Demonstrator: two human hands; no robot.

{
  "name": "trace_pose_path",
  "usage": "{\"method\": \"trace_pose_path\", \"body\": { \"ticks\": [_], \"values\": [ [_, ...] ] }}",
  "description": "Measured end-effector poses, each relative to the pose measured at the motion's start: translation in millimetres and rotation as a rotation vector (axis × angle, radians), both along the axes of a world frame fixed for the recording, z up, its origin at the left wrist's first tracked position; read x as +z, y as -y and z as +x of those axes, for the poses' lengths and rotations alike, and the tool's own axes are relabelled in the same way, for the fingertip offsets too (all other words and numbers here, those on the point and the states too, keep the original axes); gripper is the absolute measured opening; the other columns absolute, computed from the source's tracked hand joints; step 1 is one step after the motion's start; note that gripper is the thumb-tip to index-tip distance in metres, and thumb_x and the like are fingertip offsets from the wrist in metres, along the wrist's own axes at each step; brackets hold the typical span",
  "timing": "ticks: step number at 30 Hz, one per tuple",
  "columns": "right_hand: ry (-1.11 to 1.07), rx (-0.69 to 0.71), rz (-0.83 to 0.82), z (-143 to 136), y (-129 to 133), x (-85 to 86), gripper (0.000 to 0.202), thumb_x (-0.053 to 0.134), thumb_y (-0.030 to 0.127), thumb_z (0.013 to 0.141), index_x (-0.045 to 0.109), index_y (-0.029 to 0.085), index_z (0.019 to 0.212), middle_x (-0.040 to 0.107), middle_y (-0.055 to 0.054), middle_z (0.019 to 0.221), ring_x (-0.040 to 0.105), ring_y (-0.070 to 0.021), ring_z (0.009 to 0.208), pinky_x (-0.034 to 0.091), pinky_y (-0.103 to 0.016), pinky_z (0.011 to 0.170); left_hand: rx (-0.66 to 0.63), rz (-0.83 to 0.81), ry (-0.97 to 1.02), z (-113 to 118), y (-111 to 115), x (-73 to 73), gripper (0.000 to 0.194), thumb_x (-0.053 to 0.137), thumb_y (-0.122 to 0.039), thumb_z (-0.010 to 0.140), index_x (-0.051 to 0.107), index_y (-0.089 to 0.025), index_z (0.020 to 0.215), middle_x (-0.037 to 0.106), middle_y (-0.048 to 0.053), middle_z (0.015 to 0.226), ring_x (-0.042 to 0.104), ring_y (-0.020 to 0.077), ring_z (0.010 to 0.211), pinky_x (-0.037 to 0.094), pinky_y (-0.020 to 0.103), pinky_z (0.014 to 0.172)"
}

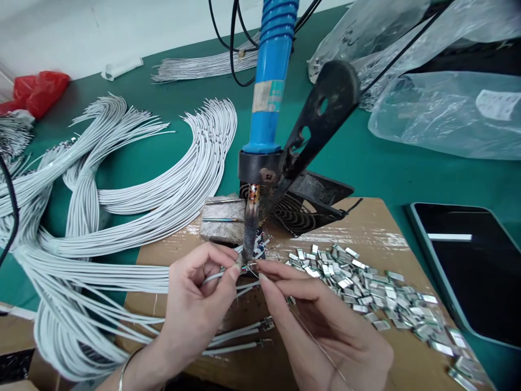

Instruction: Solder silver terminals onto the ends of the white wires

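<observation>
My left hand (203, 298) pinches the end of a white cable (214, 276) just below the tip of a soldering iron (251, 233). The blue-handled iron hangs upright in a black holder (260, 167). From the right, my right hand (321, 320) is closed on a thin wire (319, 347), its fingertips close to the iron's tip. A small metal part is between the two hands, partly hidden by fingers. Several cable ends with metal connectors (266, 324) lie below the hands.
Bundles of white cables (163, 190) cover the left. Many small metal-cased parts (366, 288) are heaped on the cardboard (374, 217) at right, beside a phone (468, 260). A black fan (309, 203) and a grey block (223, 220) stand behind. Plastic bags (448, 114) lie back right.
</observation>
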State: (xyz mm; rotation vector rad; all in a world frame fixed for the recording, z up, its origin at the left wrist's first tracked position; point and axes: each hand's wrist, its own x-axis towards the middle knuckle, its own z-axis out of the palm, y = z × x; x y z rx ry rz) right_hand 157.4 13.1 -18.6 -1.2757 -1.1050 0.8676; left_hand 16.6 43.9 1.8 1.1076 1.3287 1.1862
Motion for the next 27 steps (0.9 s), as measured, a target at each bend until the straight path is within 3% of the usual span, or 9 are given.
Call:
{"method": "trace_pose_path", "body": {
  "ticks": [6,16,27],
  "values": [
    [0.022,-0.04,-0.023,-3.3,-0.7,-0.1,0.015,0.075,0.015,0.094,0.07,0.023,0.082,0.08,0.002,0.107,0.079,-0.0101,0.092,0.06,-0.013,0.084,0.037,-0.031,0.014,4.3,-0.7,2.7,0.014,0.073,-0.009,0.092,0.071,-0.013,0.078,0.073,0.004,0.093,0.063,0.0023,0.069,0.045,0.004,0.06],
    [-0.024,-0.104,-0.051,-7.4,-2.0,3.5,0.013,0.078,0.021,0.093,0.073,0.025,0.081,0.08,0.005,0.105,0.077,-0.0076,0.088,0.058,-0.011,0.083,0.016,-0.022,-0.004,1.9,-0.8,4.0,0.013,0.074,-0.012,0.092,0.073,-0.014,0.079,0.074,0.005,0.094,0.068,0.0053,0.074,0.05,0.006,0.065],
    [-0.014,-0.063,-0.012,-5.3,-2.9,-0.8,0.013,0.076,0.016,0.093,0.072,0.024,0.083,0.08,0.004,0.108,0.078,-0.0093,0.092,0.06,-0.013,0.085,0.025,-0.027,0.02,4.0,-0.9,3.2,0.012,0.075,-0.011,0.092,0.073,-0.014,0.08,0.073,0.003,0.093,0.067,0.0031,0.074,0.048,0.004,0.065]
  ]
}}
